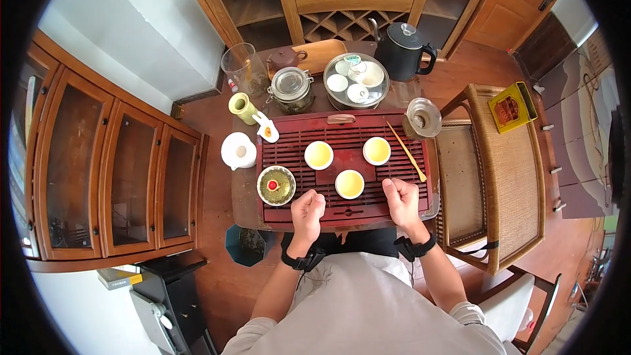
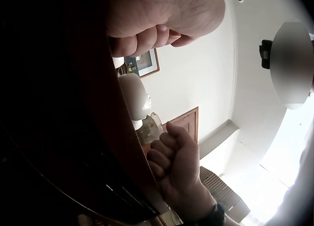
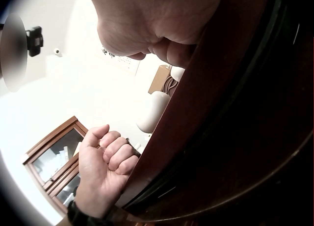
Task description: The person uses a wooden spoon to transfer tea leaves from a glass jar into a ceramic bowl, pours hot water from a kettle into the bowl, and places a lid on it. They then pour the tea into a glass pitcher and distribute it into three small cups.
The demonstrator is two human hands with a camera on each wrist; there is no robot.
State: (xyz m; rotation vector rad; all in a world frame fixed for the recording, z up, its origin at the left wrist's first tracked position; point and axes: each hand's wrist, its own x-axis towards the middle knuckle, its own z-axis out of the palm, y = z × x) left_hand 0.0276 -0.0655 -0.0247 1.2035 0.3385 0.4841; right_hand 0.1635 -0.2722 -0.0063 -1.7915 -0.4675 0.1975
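Both hands are curled into fists at the front edge of a dark red slatted tea tray [image 1: 355,212]. My left hand [image 1: 307,213] is just right of a lidded bowl [image 1: 277,185] of greenish tea with a red knob. My right hand [image 1: 402,202] is by the tray's front right part, below a thin wooden tea pick [image 1: 405,148]. Three white cups of yellow tea stand on the tray: a left cup [image 1: 319,155], a right cup [image 1: 376,151] and a front cup [image 1: 350,184]. In the left wrist view the right fist [image 2: 174,157] shows curled fingers with nothing in them.
Behind the tray stand a black kettle [image 1: 402,49], a glass-lidded pot of cups [image 1: 357,80], a clip-top jar [image 1: 291,89] and a brown teapot [image 1: 284,58]. A white pitcher [image 1: 238,151] sits left, a glass strainer cup [image 1: 422,118] right. A rattan chair [image 1: 509,177] is at the right.
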